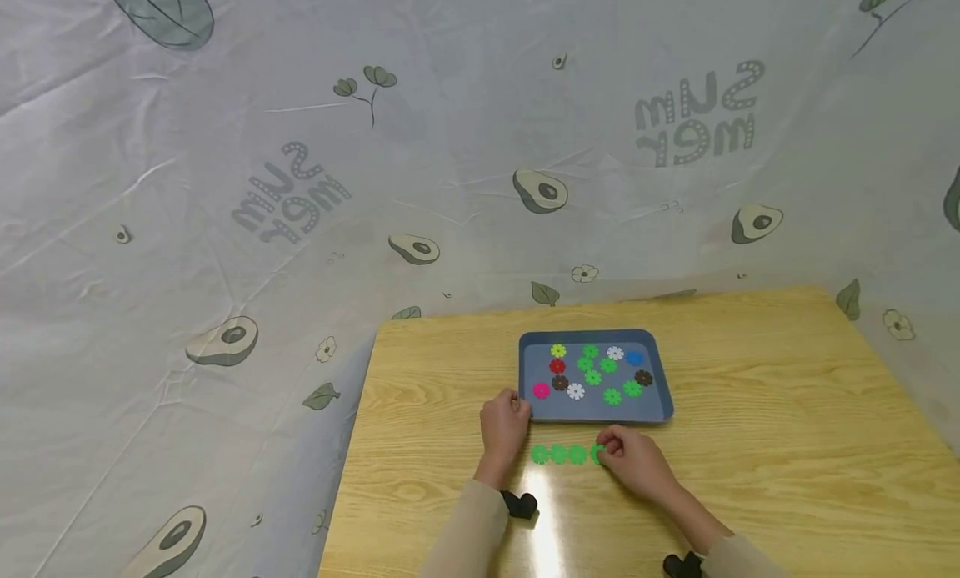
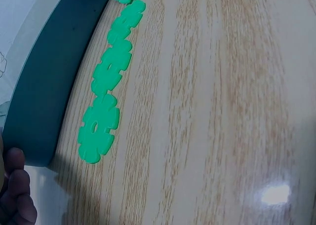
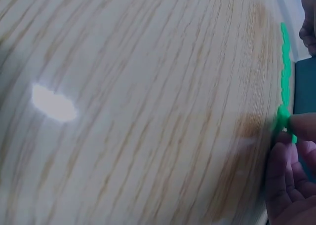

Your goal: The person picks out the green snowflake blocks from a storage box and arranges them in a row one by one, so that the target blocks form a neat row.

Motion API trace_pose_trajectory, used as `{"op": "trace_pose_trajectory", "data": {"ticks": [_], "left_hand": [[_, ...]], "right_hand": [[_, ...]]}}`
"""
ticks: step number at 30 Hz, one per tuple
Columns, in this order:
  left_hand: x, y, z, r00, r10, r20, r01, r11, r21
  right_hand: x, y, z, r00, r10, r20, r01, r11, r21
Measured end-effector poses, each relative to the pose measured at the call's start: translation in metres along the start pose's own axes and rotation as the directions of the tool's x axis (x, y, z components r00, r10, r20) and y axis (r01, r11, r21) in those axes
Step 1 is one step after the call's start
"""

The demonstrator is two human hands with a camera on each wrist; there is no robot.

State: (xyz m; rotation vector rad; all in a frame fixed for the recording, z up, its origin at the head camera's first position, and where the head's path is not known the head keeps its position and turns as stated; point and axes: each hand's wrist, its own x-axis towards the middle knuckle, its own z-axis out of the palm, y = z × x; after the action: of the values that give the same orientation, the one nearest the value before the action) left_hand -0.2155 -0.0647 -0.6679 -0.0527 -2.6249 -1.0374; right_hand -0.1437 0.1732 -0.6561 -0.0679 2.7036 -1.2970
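Observation:
In the head view, my right hand (image 1: 637, 461) pinches a green notched disc (image 1: 597, 454) at the right end of a short row. Three more green discs (image 1: 558, 454) lie flat on the table to its left, edge to edge. The right wrist view shows thumb and fingers around the held green disc (image 3: 283, 117), tilted up beside the row. My left hand (image 1: 504, 428) grips the front left corner of a blue-grey tray (image 1: 596, 419). Its curled fingers (image 2: 19, 183) show at the tray's corner in the left wrist view.
Inside the tray lie several more notched discs: green (image 1: 593, 378), white (image 1: 575, 391), brown (image 1: 560, 383), red (image 1: 557, 366), pink (image 1: 542, 391), yellow (image 1: 558, 350) and blue (image 1: 634, 358). The wooden table (image 1: 780, 411) meets a printed cloth (image 1: 480, 144) behind and at the sides.

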Motion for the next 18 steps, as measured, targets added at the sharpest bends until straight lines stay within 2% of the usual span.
{"op": "trace_pose_trajectory", "data": {"ticks": [5, 12, 18], "left_hand": [[-0.0004, -0.0006, 0.0009, 1.000, 0.025, -0.018, -0.025, 1.000, 0.002], [-0.0001, -0.0004, 0.0012, 1.000, 0.018, -0.017, -0.018, 1.000, 0.006], [-0.0005, 0.0001, 0.0010, 1.000, 0.014, -0.010, -0.014, 1.000, -0.001]], "right_hand": [[-0.0011, -0.0030, 0.0024, 0.999, -0.034, -0.013, 0.033, 0.998, -0.061], [-0.0008, -0.0057, 0.0058, 0.999, -0.050, -0.006, 0.049, 0.992, -0.120], [-0.0023, -0.0063, 0.0034, 0.998, -0.068, -0.013, 0.066, 0.991, -0.120]]}}
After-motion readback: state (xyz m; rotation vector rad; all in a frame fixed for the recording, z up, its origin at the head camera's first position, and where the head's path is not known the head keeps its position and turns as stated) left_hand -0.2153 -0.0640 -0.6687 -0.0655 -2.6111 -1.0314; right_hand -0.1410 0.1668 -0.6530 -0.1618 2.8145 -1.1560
